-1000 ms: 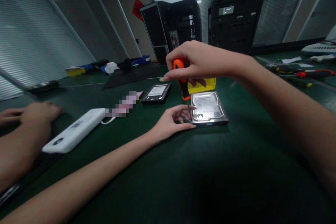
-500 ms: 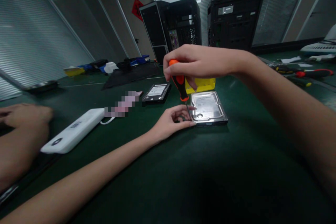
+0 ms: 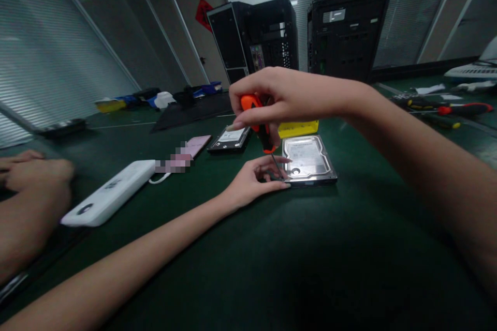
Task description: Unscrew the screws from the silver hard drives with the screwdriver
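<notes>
A silver hard drive (image 3: 310, 158) lies flat on the dark green table. My left hand (image 3: 258, 178) grips its near left corner, with the thumb along the front edge and the fingers at the left side. Above that corner, my right hand (image 3: 267, 101) is wrapped round the orange and black handle of a screwdriver (image 3: 267, 144). Its thin metal shaft slants down to the drive's left edge, and the tip is hard to make out there. Just behind the drive sits a yellow object (image 3: 298, 129), partly covered by my right hand. A second hard drive (image 3: 232, 139) rests to the left.
On the left are a white power bank (image 3: 111, 194) with a short cable, a pink phone (image 3: 199, 146) and another person's arms (image 3: 37, 191). Computer cases (image 3: 267, 31) stand at the back. Several tools, one a red-and-black-handled one (image 3: 466, 109), lie at right.
My right hand has shifted slightly left and tilted the screwdriver handle further left, with the thumb now stretched out. My left hand and the hard drive have stayed in place.
</notes>
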Demonstrator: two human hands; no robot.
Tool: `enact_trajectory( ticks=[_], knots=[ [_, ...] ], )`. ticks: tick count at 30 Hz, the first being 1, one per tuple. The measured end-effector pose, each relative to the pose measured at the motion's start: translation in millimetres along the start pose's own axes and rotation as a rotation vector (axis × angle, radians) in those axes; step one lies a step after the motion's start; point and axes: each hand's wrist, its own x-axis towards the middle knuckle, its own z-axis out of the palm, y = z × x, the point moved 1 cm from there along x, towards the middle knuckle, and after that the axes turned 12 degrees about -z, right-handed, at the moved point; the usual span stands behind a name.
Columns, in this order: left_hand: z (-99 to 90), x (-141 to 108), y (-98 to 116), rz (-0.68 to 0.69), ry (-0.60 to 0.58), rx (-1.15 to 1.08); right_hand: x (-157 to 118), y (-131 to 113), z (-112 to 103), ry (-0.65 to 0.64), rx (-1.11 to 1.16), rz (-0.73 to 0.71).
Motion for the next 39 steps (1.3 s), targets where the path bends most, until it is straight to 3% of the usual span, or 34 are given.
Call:
enact_trajectory(
  ticks=[11, 15, 23, 39],
  knots=[
    [0.3, 0, -1, -0.02, -0.024, -0.062, -5, 2, 2, 0.055, 0.213, 0.145],
    [0.0, 0, -1, -0.04, -0.024, -0.102, -6, -2, -2, 0.036, 0.23, 0.104],
    [-3.0, 1, -5, -0.067, -0.058, -0.138, -6, -5, -9, 0.03, 0.264, 0.26],
    [-7.1, 2, -5, -0.085, -0.114, -0.162, -10, -4, -14, -0.007, 0.317, 0.307]
  ],
)
